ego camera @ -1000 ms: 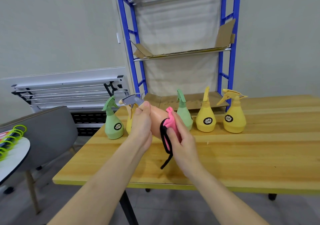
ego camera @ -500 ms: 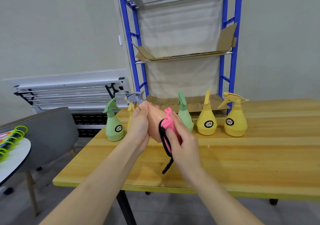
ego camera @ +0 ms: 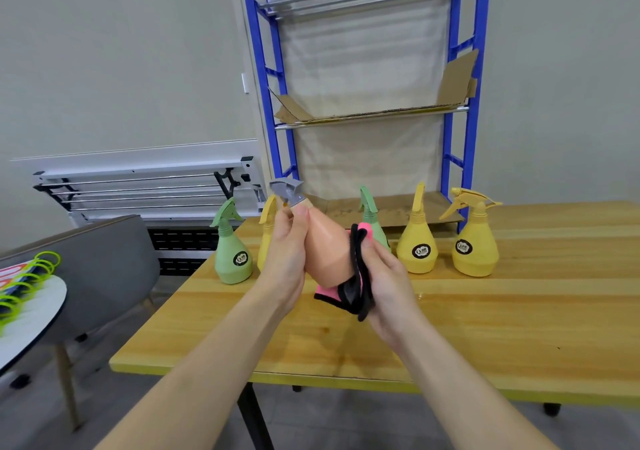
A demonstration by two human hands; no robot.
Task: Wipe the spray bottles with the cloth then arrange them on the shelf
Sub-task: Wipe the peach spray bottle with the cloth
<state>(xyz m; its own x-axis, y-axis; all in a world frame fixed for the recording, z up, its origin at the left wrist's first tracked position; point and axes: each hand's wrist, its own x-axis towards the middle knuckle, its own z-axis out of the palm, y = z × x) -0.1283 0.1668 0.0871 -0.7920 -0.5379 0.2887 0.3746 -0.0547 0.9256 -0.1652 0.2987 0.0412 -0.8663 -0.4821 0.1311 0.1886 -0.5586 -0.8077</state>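
Observation:
My left hand (ego camera: pixel 289 252) grips the neck of a peach spray bottle (ego camera: pixel 325 252) with a grey trigger head, held tilted above the wooden table (ego camera: pixel 485 328). My right hand (ego camera: pixel 384 283) presses a pink cloth with black edging (ego camera: pixel 349 292) against the bottle's right side and base. On the table behind stand a green bottle (ego camera: pixel 231 247), a yellow bottle (ego camera: pixel 266 238) partly hidden by my left hand, another green one (ego camera: pixel 372 219) behind my right hand, and two yellow bottles (ego camera: pixel 417 238) (ego camera: pixel 475 238). The blue shelf (ego camera: pixel 367 113) rises behind the table.
Cardboard sheets line the blue shelf's levels (ego camera: pixel 398 207). A grey chair (ego camera: pixel 90 269) and a white round table with green rings (ego camera: pixel 27 293) stand at the left. A folded white rack (ego camera: pixel 138 186) leans on the wall.
The peach bottle has tilted more upright in my left hand. My right hand slid the cloth down from the bottle's upper side toward its base.

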